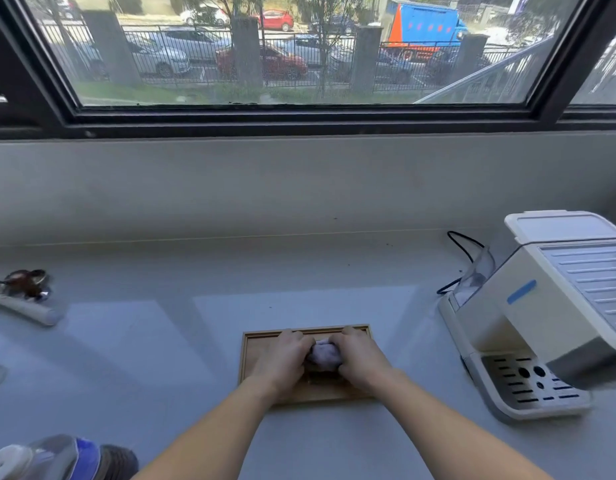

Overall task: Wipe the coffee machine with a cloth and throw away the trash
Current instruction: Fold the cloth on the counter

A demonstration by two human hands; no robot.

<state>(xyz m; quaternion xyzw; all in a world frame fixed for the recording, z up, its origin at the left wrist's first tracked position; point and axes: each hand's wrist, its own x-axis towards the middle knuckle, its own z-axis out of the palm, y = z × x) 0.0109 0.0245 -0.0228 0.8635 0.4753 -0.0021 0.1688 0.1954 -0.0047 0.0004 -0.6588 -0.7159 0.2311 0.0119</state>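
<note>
My left hand (pixel 285 359) and right hand (pixel 361 358) clutch the cloth (pixel 325 354) over the tray (pixel 250 346) near the counter's (pixel 154 344) front edge (gathering it, I judge); next it must reach the coffee machine (pixel 528 317) at the right edge.

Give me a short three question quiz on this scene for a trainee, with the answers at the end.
1. True or false: the crumpled pale cloth lies on top of the cream plastic coffee machine.
2. Which grips the cloth? A: left hand only. B: right hand only. C: both hands.
3. Fill the gap: the coffee machine stands to the ___ of the shallow rectangular wooden tray.
Key: 1 false, the cloth is over the tray; 2 C; 3 right.
</note>
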